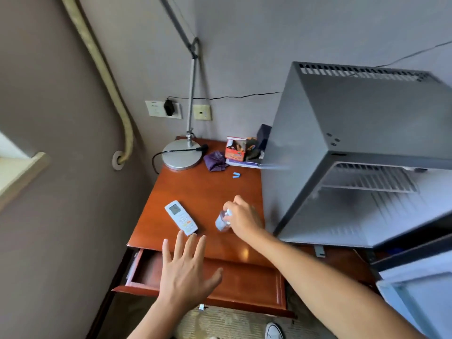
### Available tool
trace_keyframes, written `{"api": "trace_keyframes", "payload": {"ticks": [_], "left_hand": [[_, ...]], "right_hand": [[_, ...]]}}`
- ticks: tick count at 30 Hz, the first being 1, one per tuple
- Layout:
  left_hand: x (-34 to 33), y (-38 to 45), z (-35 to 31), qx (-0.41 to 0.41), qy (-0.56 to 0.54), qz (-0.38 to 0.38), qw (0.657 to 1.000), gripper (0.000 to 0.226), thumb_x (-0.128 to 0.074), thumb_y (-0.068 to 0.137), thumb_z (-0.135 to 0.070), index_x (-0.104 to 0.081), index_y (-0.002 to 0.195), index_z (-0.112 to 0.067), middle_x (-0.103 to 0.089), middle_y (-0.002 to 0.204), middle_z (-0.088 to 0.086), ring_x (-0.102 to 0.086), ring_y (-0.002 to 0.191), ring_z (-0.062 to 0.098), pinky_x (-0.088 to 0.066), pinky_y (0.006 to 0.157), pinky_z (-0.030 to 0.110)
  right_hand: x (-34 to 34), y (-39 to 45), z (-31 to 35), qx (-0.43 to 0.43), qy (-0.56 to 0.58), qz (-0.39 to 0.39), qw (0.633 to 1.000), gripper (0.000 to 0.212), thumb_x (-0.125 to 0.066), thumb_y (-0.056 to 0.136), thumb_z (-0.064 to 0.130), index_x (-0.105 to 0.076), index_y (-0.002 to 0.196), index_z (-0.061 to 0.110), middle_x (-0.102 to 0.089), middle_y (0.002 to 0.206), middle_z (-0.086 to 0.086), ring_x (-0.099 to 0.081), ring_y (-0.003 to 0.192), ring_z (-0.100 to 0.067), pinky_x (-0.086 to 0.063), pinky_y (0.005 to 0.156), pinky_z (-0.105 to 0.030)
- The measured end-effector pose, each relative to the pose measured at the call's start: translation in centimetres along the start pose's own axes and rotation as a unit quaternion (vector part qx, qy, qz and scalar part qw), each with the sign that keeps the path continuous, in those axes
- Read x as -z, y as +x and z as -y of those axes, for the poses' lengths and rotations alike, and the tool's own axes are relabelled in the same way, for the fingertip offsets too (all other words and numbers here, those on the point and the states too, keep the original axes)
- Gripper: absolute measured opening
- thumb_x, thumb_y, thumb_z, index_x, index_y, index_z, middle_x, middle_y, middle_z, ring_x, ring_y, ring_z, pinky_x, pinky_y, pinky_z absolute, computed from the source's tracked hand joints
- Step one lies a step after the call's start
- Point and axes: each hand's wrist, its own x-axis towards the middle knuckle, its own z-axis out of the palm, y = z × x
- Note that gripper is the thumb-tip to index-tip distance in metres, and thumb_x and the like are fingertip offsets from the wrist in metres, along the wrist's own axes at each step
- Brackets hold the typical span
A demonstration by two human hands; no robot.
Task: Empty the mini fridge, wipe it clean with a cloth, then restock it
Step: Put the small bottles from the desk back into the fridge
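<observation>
The mini fridge (354,133) sits on the right end of the wooden desk (203,192), a grey metal box with a vent slot row along its top back edge. Its door (415,289) hangs open toward the lower right, and the inside shows a wire shelf (369,179) near the top with nothing on it that can be made out; the interior is blurred. It looks heavy and rigid, not something to shift by hand, so the wiping is best done in place, holding the door edge steady. The wire shelf probably slides out if gripped by its front bar.

Left of the fridge, a desk lamp (182,155) stands at the back corner, with a purple cloth (215,161) bunched just beside its base. That cloth is soft and light and should be easy to pinch up anywhere. A desk drawer (220,282) is pulled open below the front edge.

The right hand (242,216) is closed around a small clear bottle (223,221) with a pale blue label, held tilted low over the desk near the fridge's side. The bottle looks light and smooth, possibly slippery; a wrap around its middle suits it. The left hand (186,267) is spread flat and holds nothing, fingertips just short of a white remote control (181,217) lying on the desk.
</observation>
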Motion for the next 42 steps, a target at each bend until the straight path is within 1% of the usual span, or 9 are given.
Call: {"api": "trace_keyframes", "payload": {"ticks": [7, 13, 18, 23, 26, 28, 32, 38, 42], "left_hand": [[-0.2, 2.8, -10.9, -0.169, -0.059, 0.039, 0.983, 0.081, -0.055, 0.073, -0.075, -0.064, 0.132, -0.020, -0.065, 0.134, 0.003, -0.055, 0.134, 0.030, -0.042, 0.108, 0.059], [-0.3, 4.3, -20.3, -0.274, -0.064, 0.038, 0.959, 0.086, -0.045, 0.080, -0.077, -0.053, 0.143, -0.019, -0.055, 0.148, 0.006, -0.041, 0.146, 0.027, -0.030, 0.122, 0.048], [0.3, 6.1, -24.6, -0.285, -0.046, 0.049, 0.956, 0.093, -0.033, 0.086, -0.076, -0.025, 0.160, -0.021, -0.023, 0.168, 0.005, -0.004, 0.159, 0.023, -0.002, 0.129, 0.041], [0.3, 7.6, -26.8, -0.238, -0.032, 0.049, 0.970, 0.094, -0.030, 0.087, -0.078, -0.018, 0.162, -0.022, -0.013, 0.171, 0.004, 0.004, 0.159, 0.021, 0.002, 0.129, 0.038], [0.2, 7.9, -28.0, -0.208, -0.029, 0.038, 0.977, 0.094, -0.030, 0.087, -0.079, -0.020, 0.161, -0.022, -0.014, 0.171, 0.003, 0.002, 0.159, 0.021, 0.002, 0.128, 0.038], [0.1, 7.8, -28.7, -0.195, -0.028, 0.034, 0.980, 0.094, -0.030, 0.086, -0.079, -0.023, 0.161, -0.022, -0.017, 0.170, 0.004, -0.001, 0.159, 0.021, 0.000, 0.129, 0.039], [0.1, 7.0, -29.7, -0.173, -0.021, 0.026, 0.984, 0.094, -0.032, 0.085, -0.079, -0.031, 0.159, -0.020, -0.024, 0.168, 0.005, -0.007, 0.158, 0.023, -0.006, 0.129, 0.043], [1.0, 4.4, -30.1, -0.180, -0.011, 0.006, 0.984, 0.093, -0.032, 0.086, -0.079, -0.034, 0.158, -0.021, -0.028, 0.167, 0.005, -0.010, 0.158, 0.024, -0.008, 0.129, 0.046], [2.8, 1.3, -28.9, -0.198, -0.009, -0.008, 0.980, 0.093, -0.024, 0.087, -0.079, -0.022, 0.161, -0.024, -0.017, 0.170, 0.002, 0.002, 0.159, 0.022, -0.003, 0.128, 0.048]], "right_hand": [[7.1, -14.4, -7.9, -0.111, 0.039, -0.107, 0.987, 0.017, -0.075, 0.082, 0.032, -0.067, 0.096, 0.026, -0.048, 0.088, 0.006, -0.057, 0.075, -0.018, -0.044, 0.067, -0.032], [13.0, -14.2, -18.4, -0.232, 0.006, -0.209, 0.950, 0.008, -0.076, 0.084, 0.024, -0.072, 0.091, 0.024, -0.050, 0.089, 0.002, -0.060, 0.075, -0.025, -0.036, 0.063, -0.028], [15.0, -8.3, -23.7, -0.223, 0.015, -0.170, 0.960, 0.022, -0.075, 0.087, 0.016, -0.076, 0.109, 0.013, -0.064, 0.111, -0.012, -0.067, 0.097, -0.036, -0.050, 0.079, -0.034], [15.2, -4.0, -26.5, -0.196, -0.025, -0.072, 0.978, 0.030, -0.058, 0.101, 0.025, -0.068, 0.126, 0.011, -0.065, 0.129, -0.014, -0.059, 0.121, -0.034, -0.046, 0.100, -0.037], [15.0, -2.5, -27.0, -0.196, -0.029, -0.060, 0.978, 0.036, -0.059, 0.101, 0.021, -0.059, 0.136, 0.013, -0.062, 0.134, -0.009, -0.061, 0.111, -0.024, -0.044, 0.077, -0.012], [15.0, -2.0, -27.2, -0.200, -0.019, -0.066, 0.977, 0.040, -0.061, 0.101, 0.024, -0.054, 0.140, 0.020, -0.062, 0.135, -0.005, -0.062, 0.111, -0.022, -0.038, 0.069, -0.014], [16.5, -4.2, -26.1, -0.222, 0.002, -0.017, 0.975, 0.051, -0.060, 0.099, 0.037, -0.051, 0.141, 0.011, -0.061, 0.134, -0.011, -0.060, 0.119, -0.033, -0.051, 0.091, -0.038], [22.7, -16.7, -19.6, -0.207, 0.050, -0.042, 0.976, 0.059, -0.060, 0.097, 0.038, -0.041, 0.150, 0.020, -0.048, 0.151, -0.001, -0.050, 0.135, -0.025, -0.045, 0.106, -0.040], [30.6, -29.2, -16.0, -0.131, 0.006, -0.259, 0.957, 0.042, -0.062, 0.094, 0.035, -0.060, 0.134, 0.021, -0.059, 0.137, 0.000, -0.055, 0.121, -0.021, -0.043, 0.101, -0.035]]}}
